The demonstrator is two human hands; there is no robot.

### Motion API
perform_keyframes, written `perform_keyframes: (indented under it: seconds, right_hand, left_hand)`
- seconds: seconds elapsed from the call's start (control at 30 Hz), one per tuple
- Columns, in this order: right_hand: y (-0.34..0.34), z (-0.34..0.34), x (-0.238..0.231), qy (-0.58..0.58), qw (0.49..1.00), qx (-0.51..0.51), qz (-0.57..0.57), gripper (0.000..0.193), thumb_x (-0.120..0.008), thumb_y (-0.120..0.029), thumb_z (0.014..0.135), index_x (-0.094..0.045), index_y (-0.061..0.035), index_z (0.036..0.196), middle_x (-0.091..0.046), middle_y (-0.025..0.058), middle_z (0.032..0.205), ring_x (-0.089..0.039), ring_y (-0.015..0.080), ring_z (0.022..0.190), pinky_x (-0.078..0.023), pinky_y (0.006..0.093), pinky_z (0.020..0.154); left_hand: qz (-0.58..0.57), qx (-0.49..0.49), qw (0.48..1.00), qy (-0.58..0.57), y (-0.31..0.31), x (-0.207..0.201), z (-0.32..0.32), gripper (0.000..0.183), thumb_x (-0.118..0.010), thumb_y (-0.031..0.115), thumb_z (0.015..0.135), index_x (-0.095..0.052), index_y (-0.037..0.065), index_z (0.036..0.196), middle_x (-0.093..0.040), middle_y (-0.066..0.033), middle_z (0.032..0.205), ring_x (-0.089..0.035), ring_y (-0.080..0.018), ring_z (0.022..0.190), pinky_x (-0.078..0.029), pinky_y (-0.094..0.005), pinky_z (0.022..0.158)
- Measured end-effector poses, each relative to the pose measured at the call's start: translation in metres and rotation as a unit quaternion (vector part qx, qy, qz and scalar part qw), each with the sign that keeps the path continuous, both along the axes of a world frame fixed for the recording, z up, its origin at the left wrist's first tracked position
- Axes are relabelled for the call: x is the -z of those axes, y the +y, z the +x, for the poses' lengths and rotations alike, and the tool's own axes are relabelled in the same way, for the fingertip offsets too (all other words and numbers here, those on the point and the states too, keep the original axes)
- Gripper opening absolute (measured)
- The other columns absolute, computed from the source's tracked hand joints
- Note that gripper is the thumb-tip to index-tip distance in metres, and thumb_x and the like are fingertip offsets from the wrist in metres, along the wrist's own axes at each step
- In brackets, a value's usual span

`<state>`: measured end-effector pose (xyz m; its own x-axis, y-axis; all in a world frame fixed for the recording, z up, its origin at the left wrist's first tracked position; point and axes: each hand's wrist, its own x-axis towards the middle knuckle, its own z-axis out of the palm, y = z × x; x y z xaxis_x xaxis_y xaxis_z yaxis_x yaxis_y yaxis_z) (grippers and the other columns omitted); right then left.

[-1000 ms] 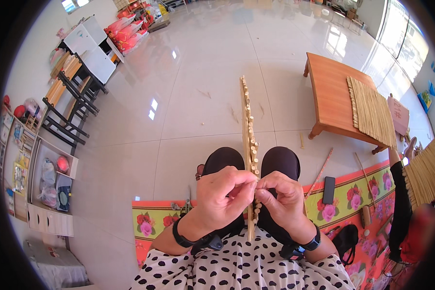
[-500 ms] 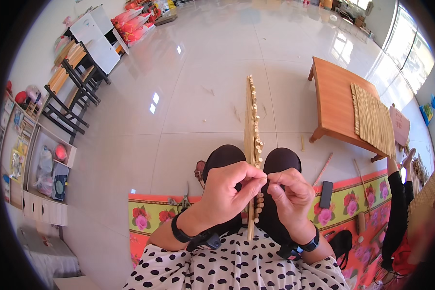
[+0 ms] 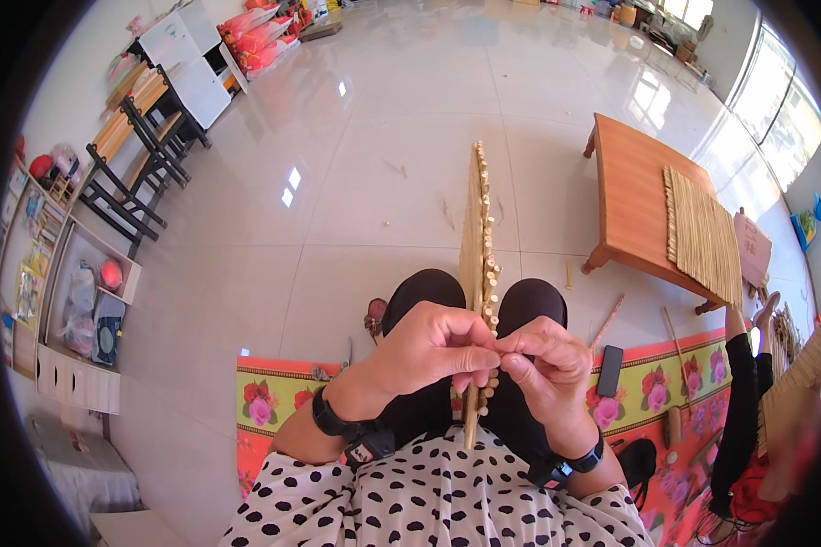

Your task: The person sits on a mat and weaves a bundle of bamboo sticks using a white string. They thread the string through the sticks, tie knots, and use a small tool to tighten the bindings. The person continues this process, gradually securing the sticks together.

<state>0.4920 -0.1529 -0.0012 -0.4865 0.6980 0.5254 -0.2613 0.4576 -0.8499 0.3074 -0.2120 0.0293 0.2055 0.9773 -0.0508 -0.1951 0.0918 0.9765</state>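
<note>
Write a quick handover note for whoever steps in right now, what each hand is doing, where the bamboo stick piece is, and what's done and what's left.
Left hand: grip pinched shut on the woven stick strip, near its lower end.
Right hand: fingertips pinched at the same spot, right against the left.
Strip: upright between the knees, running away over the tiled floor.
Done: a long run of sticks already joined above the hands.
Left: the short stretch at and below the fingers looks unfinished.
Nearby: a finished-looking mat lies on the low wooden table; another person's arm at right.

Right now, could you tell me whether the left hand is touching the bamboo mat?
Touching: the head view shows the left hand pinching the bamboo mat edge.
</note>
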Motion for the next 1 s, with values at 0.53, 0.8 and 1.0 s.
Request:
perform_keyframes:
  seconds: [0.53, 0.8, 1.0]
  right_hand:
    - [0.074, 0.068, -0.006, 0.068, 0.967, 0.242, 0.048, 0.015, -0.051, -0.008, 0.098, -0.055, -0.0017, 0.086, -0.052, 0.0035, 0.077, -0.046, 0.0092, 0.069, -0.04, 0.0223, 0.065]
    - [0.157, 0.226, 0.033, 0.068, 0.93, 0.358, -0.047, 0.015, -0.057, -0.015, 0.099, -0.063, -0.0027, 0.092, -0.053, -0.0017, 0.074, -0.045, 0.0058, 0.069, -0.037, 0.0183, 0.065]
    - [0.189, 0.298, 0.075, -0.065, 0.866, 0.488, -0.086, 0.018, -0.06, -0.02, 0.097, -0.065, -0.0043, 0.09, -0.053, -0.0032, 0.073, -0.044, 0.0035, 0.064, -0.036, 0.0186, 0.057]
  left_hand:
    - [-0.027, -0.085, 0.966, 0.241, -0.026, -0.001, -0.065, 0.027, -0.068, 0.006, 0.085, -0.063, -0.001, 0.11, -0.064, -0.0022, 0.075, -0.059, -0.007, 0.062, -0.047, -0.0223, 0.055]
    - [-0.061, -0.17, 0.909, 0.375, -0.053, 0.03, -0.134, 0.015, -0.064, 0.004, 0.085, -0.066, -0.001, 0.1, -0.06, -0.0018, 0.072, -0.054, -0.0071, 0.059, -0.046, -0.0237, 0.055]
    - [0.026, -0.2, 0.913, 0.355, -0.049, 0.063, -0.129, 0.016, -0.065, 0.005, 0.086, -0.066, -0.001, 0.101, -0.062, -0.0043, 0.088, -0.056, -0.0094, 0.064, -0.046, -0.0247, 0.058]
